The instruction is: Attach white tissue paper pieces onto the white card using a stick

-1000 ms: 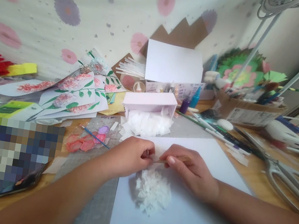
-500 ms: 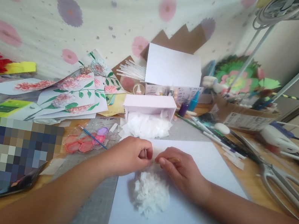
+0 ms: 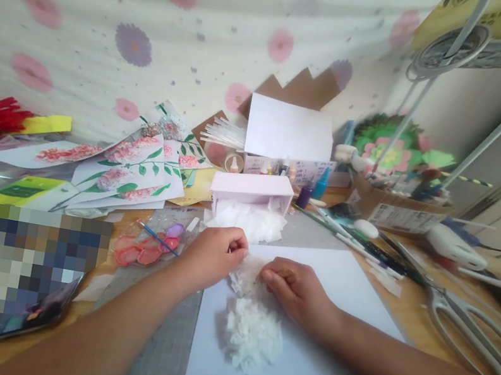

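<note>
My left hand (image 3: 214, 256) is closed, its thumb and fingers pinched at the left edge of a ruffled patch of white tissue paper (image 3: 247, 276). On the other side of that patch, the curled fingers of my right hand (image 3: 299, 290) come down to the paper. A small tan spot shows at those right fingers, too blurred to name. Just below, a round ruffled tissue clump (image 3: 253, 336) lies on a large white sheet (image 3: 321, 366). Behind my hands, thin white tissue squares (image 3: 247, 220) spill from a pale open box (image 3: 254, 183).
Flower pictures (image 3: 138, 169) lie at the back left, above a phone (image 3: 27, 329). Pink and purple paint pots (image 3: 143, 251) with a blue brush stand beside my left forearm. Large scissors (image 3: 463, 319) and a cardboard box of tools (image 3: 410, 211) are on the right.
My hands have moved slightly apart, and more of the ruffled tissue between them shows. The camera view has tilted up a little. The round clump stays on the sheet.
</note>
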{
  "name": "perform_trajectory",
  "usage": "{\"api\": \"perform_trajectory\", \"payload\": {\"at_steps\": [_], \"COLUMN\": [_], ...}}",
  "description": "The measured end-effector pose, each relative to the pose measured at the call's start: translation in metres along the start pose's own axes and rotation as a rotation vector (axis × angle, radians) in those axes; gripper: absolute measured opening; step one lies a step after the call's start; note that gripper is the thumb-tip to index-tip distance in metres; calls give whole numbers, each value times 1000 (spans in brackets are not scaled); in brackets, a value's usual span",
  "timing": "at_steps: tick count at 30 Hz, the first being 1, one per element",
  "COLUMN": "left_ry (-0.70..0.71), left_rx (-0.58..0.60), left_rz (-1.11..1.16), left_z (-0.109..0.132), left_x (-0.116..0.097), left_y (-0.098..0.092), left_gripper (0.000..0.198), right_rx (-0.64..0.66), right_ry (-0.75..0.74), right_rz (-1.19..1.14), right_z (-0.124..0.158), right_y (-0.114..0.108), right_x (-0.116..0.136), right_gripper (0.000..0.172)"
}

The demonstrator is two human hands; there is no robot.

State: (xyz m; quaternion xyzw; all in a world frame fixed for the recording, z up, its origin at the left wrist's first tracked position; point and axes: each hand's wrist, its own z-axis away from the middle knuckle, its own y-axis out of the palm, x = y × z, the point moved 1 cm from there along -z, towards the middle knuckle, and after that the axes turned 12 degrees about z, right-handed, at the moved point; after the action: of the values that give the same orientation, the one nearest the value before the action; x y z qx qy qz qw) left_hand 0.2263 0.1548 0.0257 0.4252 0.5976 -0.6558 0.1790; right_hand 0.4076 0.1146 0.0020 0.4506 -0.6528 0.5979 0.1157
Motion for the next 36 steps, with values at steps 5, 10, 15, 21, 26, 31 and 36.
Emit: {"api": "perform_trajectory", "payload": {"at_steps": [5, 10, 15, 21, 26, 31, 36], "left_ry": [6, 17, 19, 9, 22, 12, 9], "left_rx": [-73, -55, -18, 24, 23, 37, 50], "left_rz": [-19, -34, -21, 1, -4, -13, -19], "left_z": [-3, -1, 0, 1, 1, 2, 1], "left_x": [4, 2, 1, 1, 0, 1, 2], "left_y": [-2, -2, -1, 2, 1, 1, 1], "left_gripper": [11, 11, 12, 14, 12, 13, 14], "right_rx": [-163, -56, -31, 6, -2, -20, -41], "right_ry": [194, 91, 49, 19, -80, -172, -169], "right_rz": [-428, -412, -308, -179, 4, 101, 136], "right_z": [0, 2, 3, 4, 6, 6, 5], "right_y": [-4, -6, -7, -8, -6, -4, -4], "right_x": [-15, -9, -2, 1, 5, 6, 4], "right_gripper": [31, 30, 29, 31, 30, 27, 29]}}
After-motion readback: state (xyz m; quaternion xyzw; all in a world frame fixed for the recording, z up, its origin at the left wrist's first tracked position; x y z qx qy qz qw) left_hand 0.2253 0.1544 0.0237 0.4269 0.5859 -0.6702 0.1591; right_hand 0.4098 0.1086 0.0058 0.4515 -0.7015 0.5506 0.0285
